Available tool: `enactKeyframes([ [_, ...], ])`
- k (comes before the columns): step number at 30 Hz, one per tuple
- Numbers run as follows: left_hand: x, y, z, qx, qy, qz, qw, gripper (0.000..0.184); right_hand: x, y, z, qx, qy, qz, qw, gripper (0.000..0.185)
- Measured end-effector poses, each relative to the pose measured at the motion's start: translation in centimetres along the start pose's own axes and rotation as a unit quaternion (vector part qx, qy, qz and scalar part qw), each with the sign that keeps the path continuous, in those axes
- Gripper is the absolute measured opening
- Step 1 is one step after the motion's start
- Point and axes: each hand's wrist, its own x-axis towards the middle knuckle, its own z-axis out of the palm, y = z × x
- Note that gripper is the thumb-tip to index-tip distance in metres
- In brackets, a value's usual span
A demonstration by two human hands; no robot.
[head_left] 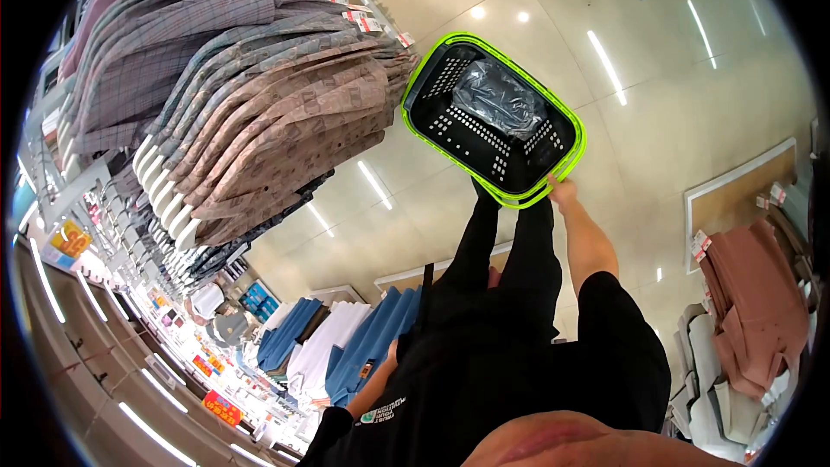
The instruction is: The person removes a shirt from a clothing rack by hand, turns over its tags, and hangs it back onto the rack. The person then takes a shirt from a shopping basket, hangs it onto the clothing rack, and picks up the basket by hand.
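My right hand [563, 194] is closed on the lime-green rim or handle of a black shopping basket [441, 125]; which of the two I cannot tell. The basket hangs in front of my legs. In it lies a dark item in clear, shiny plastic wrap [500, 97]. My left hand [393, 355] is low by my side, beside my black shirt, with its fingers mostly hidden. Blue garments [354, 367] appear just beyond it, and whether it touches them I cannot tell.
Patterned brown shirts [294, 121] on white hangers crowd the rack to the left, close to the basket. Reddish-brown garments [752, 307] hang on the right, near a low display platform [743, 177]. Glossy floor tiles [640, 156] reflect the ceiling lights.
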Motion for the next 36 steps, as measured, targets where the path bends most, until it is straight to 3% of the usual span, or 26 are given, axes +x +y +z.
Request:
enactKeyframes([
  [5, 2.9, -1.1, 3.4, -0.002, 0.039, 0.052, 0.998, 0.042, -7.7, -4.8, 1.5, 0.086, -0.09, 0.001, 0.992, 0.031],
  [7, 6.0, -4.8, 6.6, -0.132, 0.028, 0.011, 0.991, 0.041, -10.1, -7.5, 2.2, 0.106, -0.096, -0.013, 0.99, 0.028],
  [8, 4.7, 1.0, 3.0, 0.005, -0.036, -0.025, 0.999, 0.038, -10.1, -8.1, 2.6, 0.097, -0.08, -0.018, 0.992, 0.027],
  [14, 6.3, 5.4, 3.0, -0.067, 0.064, 0.054, 0.994, 0.037, -11.0, -14.5, 1.1, 0.02, 0.03, -0.036, 0.999, 0.03],
  [16, 6.1, 5.6, 2.8, -0.078, 0.069, 0.056, 0.993, 0.037, -9.1, -14.6, -0.3, 0.087, -0.026, -0.053, 0.994, 0.031],
  [20, 6.9, 6.4, 3.1, -0.102, 0.078, 0.057, 0.99, 0.036, -9.3, -18.3, -0.7, 0.058, -0.026, -0.038, 0.997, 0.028],
  [23, 8.3, 2.8, 5.7, -0.109, 0.085, 0.057, 0.989, 0.035, -9.0, -18.7, 0.1, 0.088, 0.003, -0.077, 0.993, 0.027],
  [28, 14.9, -5.7, 11.6, -0.101, 0.152, 0.08, 0.98, 0.034, -8.6, -20.3, -0.3, 0.074, 0.026, -0.054, 0.995, 0.027],
  [36, 13.4, 7.7, -0.3, -0.126, 0.055, 0.1, 0.985, 0.033, -8.4, -28.4, 1.4, 0.177, 0.011, -0.051, 0.983, 0.024],
])
